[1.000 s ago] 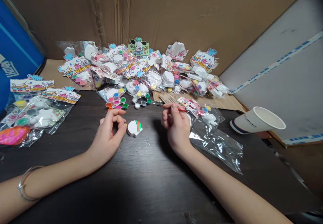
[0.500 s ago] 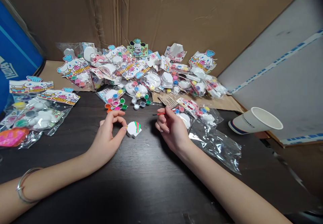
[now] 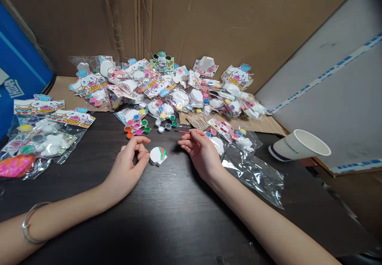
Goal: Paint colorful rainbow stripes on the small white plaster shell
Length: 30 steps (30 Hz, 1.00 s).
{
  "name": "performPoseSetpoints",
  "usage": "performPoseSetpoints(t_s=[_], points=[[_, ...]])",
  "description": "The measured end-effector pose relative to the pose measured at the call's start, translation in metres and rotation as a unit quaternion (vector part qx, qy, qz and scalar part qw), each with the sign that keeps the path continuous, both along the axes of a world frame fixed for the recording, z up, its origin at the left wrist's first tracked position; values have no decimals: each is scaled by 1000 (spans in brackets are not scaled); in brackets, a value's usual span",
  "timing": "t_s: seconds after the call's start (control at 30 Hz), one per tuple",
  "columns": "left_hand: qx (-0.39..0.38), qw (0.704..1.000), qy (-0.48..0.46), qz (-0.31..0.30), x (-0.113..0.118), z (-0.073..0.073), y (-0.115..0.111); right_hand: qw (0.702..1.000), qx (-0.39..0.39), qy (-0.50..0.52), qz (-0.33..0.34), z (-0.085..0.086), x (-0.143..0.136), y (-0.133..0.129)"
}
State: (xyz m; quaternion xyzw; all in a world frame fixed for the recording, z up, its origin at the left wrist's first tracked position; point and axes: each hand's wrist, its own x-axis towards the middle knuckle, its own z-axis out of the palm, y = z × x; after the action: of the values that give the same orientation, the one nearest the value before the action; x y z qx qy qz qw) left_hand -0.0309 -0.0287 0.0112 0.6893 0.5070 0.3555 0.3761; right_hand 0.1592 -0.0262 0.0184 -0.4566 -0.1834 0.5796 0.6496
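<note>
Worktop (image 3: pixel 167 221): dark, wood-grained, scuffed in places. Near middle, a white scalloped piece (image 3: pixel 155 154), striped green, orange and pink on its right side. Behind it, two clusters of small paint pots: bright pots (image 3: pixel 137 125) in orange, pink and green; paler pots (image 3: pixel 168 126) in white, grey and green. Left side, bagged craft packets (image 3: pixel 53 143). Right, crumpled clear bag (image 3: pixel 264 181); beyond, paper cup (image 3: pixel 298 146). Brown cardboard (image 3: pixel 62 88) along back edge.
</note>
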Motion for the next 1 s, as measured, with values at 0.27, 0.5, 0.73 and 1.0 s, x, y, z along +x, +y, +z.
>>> performPoseSetpoints(t_s=[0.27,0.5,0.73,1.0], points=[[-2,1000,2,-11,0,1,0,1000,6,-16,-2,-5,1,2],[21,1000,5,3,-2,-2,2,1000,25,-17,4,-9,0,6],[36,999,1,-7,-4,-2,2,999,37,-27,13,-11,0,5],[44,999,6,-12,-4,2,2,999,38,-33,14,-11,-1,6]])
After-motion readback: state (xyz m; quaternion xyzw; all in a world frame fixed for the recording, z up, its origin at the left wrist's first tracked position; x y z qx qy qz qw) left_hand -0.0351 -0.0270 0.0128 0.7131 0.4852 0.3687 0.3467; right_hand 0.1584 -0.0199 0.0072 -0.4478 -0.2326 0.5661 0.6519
